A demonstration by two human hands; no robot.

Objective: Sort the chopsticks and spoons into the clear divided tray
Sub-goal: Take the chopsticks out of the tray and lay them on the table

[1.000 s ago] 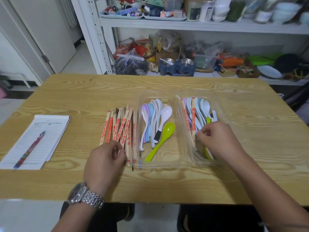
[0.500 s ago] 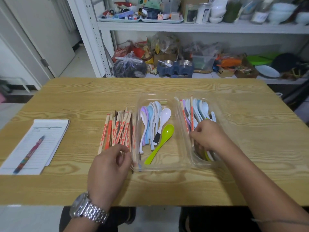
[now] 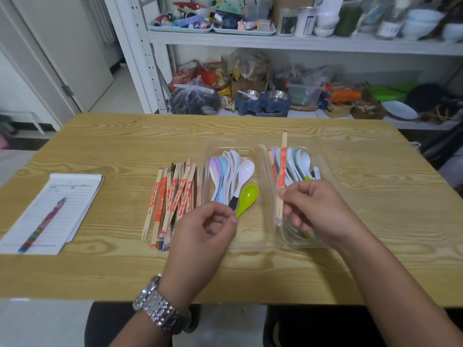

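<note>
A clear divided tray (image 3: 260, 240) lies on the wooden table. Its left compartment holds several spoons (image 3: 226, 175), among them a green spoon (image 3: 248, 198). The right compartment holds more spoons (image 3: 298, 162) and a wrapped chopstick along its left wall. My right hand (image 3: 314, 209) pinches a pair of red-wrapped chopsticks (image 3: 282, 169) and holds it raised over the right compartment. My left hand (image 3: 203, 236) hovers with loosely curled fingers over the tray's near left corner and holds nothing. A pile of wrapped chopsticks (image 3: 172, 196) lies on the table left of the tray.
A notepad (image 3: 52, 211) with a red pen (image 3: 41, 225) on it lies at the table's left. Behind the table stands a white shelf unit (image 3: 275, 41) crowded with jars, bags and bowls. A metal watch (image 3: 160, 309) is on my left wrist.
My right hand has lifted a wrapped chopstick pair out of the right compartment. My left hand has moved right from the chopstick pile to the tray's near left corner.
</note>
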